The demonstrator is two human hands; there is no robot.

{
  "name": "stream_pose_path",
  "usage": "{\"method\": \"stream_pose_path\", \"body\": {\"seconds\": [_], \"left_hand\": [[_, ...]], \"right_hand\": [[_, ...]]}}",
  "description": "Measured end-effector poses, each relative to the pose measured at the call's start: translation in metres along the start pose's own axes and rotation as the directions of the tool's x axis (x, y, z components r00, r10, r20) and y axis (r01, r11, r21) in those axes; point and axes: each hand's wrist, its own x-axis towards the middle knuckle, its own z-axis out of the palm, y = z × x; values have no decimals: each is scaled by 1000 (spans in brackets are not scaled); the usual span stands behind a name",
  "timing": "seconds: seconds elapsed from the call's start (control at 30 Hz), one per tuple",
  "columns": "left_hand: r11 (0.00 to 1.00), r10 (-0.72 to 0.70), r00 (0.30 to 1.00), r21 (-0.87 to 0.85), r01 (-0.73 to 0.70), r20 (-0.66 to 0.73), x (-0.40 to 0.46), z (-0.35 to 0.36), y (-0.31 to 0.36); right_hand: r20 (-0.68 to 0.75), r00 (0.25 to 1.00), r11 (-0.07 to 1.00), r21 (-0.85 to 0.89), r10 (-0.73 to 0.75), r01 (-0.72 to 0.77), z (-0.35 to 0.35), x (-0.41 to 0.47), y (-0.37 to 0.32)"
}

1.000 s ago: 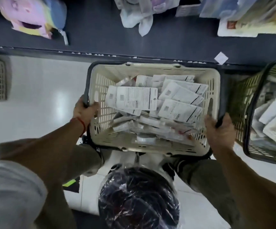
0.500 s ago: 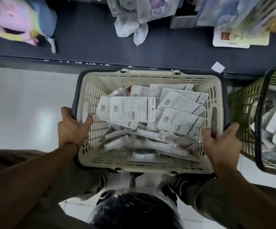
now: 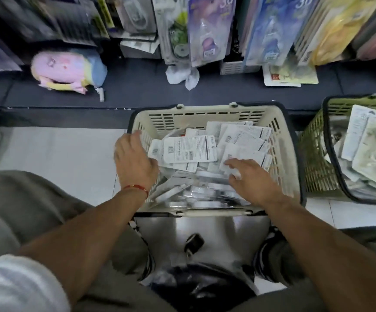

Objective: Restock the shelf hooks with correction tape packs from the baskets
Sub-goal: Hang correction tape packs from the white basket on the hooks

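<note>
Shelving (image 3: 137,91) spans the far side, hung with packaged goods, and a green basket (image 3: 315,158) of packs sits at right. Near centre, a cream basket (image 3: 205,118) holds the correction tape packs (image 3: 189,149). The left hand (image 3: 135,161) and right hand (image 3: 250,179) reach in, apart, fingers loosely spread over the packs, gripping nothing.

Glossy white floor tiles (image 3: 54,158); dark shelf base (image 3: 137,91)

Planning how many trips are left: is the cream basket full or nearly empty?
Still well stocked. The cream basket holds a loose heap of correction tape packs across its floor, piled below the rim. How many cannot be told.
</note>
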Motion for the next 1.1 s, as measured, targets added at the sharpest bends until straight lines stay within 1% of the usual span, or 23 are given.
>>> {"method": "stream_pose_path", "body": {"seconds": [0.03, 0.07, 0.13, 0.17, 0.2, 0.23, 0.27, 0.33, 0.4, 0.43, 0.5, 0.57, 0.67, 0.73, 0.8, 0.87, 0.93, 0.97, 1.0, 1.03, 1.07, 1.1], "left_hand": [[995, 82, 995, -56, -79, 48, -4, 1, 12], [987, 124, 983, -117, -109, 132, -9, 3, 23], [984, 133, 928, -161, -81, 349, -26, 12, 39], [986, 106, 886, -160, -37, 452, -35, 16, 42], [984, 76, 850, -174, 19, 522, -42, 20, 43], [977, 52, 832, -199, 71, 552, -46, 22, 42], [969, 32, 830, -220, 110, 556, -48, 23, 41], [954, -7, 830, -247, 173, 557, -44, 24, 37], [920, -46, 803, -288, 266, 594, -36, 23, 31], [911, -53, 795, -297, 287, 605, -34, 22, 28], [916, -56, 814, -294, 272, 578, -32, 21, 24], [921, -57, 872, -312, 234, 485, -29, 16, 24], [880, -58, 945, -430, 200, 322, -18, 1, 28], [825, -19, 972, -545, 146, 232, -10, -12, 32], [740, 5, 985, -664, 112, 172, -4, -24, 35], [687, -17, 993, -719, 99, 121, -2, -31, 36], [642, -49, 992, -758, 119, 115, -2, -35, 35], [611, -60, 989, -779, 142, 133, -1, -37, 34], [579, -65, 987, -800, 159, 149, 0, -39, 34], [557, -64, 986, -815, 161, 151, 0, -42, 34], [552, -57, 990, -822, 141, 132, 0, -45, 35], [568, -40, 995, -817, 102, 96, -1, -47, 37]], "right_hand": [[63, 998, 1000, -11, 4, -4, 3, 2, -3], [96, 995, 1000, -13, 23, -22, 4, 3, -7], [129, 990, 998, 28, 57, -62, 3, 5, -10], [149, 987, 997, 43, 51, -58, 1, 5, -10], [176, 984, 999, 35, 34, -40, 1, 5, -11], [189, 982, 999, 22, 24, -28, 0, 4, -11], [176, 984, 999, 36, 31, -38, -1, 4, -11], [75, 994, 985, 149, 77, -87, -3, 6, -9], [-35, 992, 961, 254, 121, -108, -11, 7, -11], [-86, 985, 947, 298, 148, -116, -17, 6, -11], [-153, 967, 900, 418, 203, -123, -28, 5, -10], [-154, 951, 823, 549, 269, -144, -37, 2, -9], [-76, 929, 673, 711, 361, -203, -47, -1, -11], [-24, 919, 597, 767, 393, -235, -51, 0, -13], [-4, 915, 573, 781, 403, -249, -52, 1, -15], [-2, 920, 566, 788, 393, -241, -53, 0, -19], [-29, 924, 553, 808, 381, -202, -56, -3, -24], [-62, 925, 561, 809, 375, -174, -58, -4, -27], [-120, 925, 621, 771, 360, -141, -60, -6, -29], [-197, 926, 729, 676, 321, -109, -63, -6, -30], [-261, 930, 837, 542, 260, -82, -66, -8, -31], [-299, 934, 909, 412, 196, -59, -68, -9, -33]]}}
